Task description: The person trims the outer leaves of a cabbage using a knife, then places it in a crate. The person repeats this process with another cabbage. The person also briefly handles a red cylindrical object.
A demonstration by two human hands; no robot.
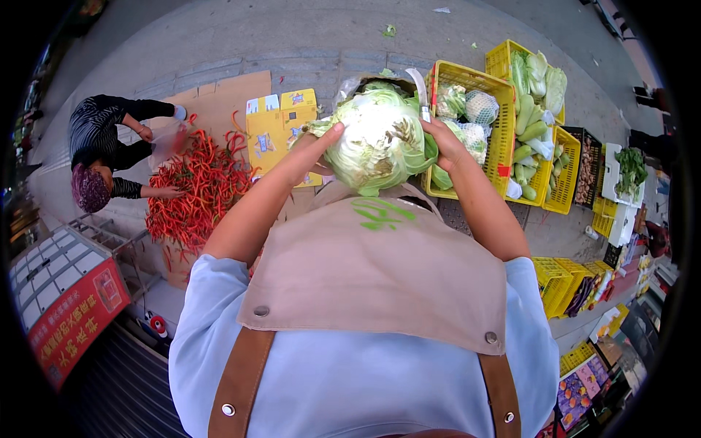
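A large pale green cabbage (pixel 376 139) is held up in front of my chest, with whitish and browned patches on its leaves. My left hand (pixel 321 146) grips its left side, thumb on top. On the other side, my right hand (pixel 445 144) is closed around a knife (pixel 419 89), whose blade points away from me beside the cabbage. That hand also rests against the cabbage's right side; its fingers underneath are hidden. Behind the cabbage, a bag or box with more green leaves (pixel 381 85) is partly covered.
Yellow crates (pixel 501 87) at the right hold netted cabbages, long green gourds and leafy greens. At the left, a person (pixel 102 139) with a plastic bag bends over a heap of red chillies (pixel 201 190). A flattened yellow carton (pixel 270 139) lies between.
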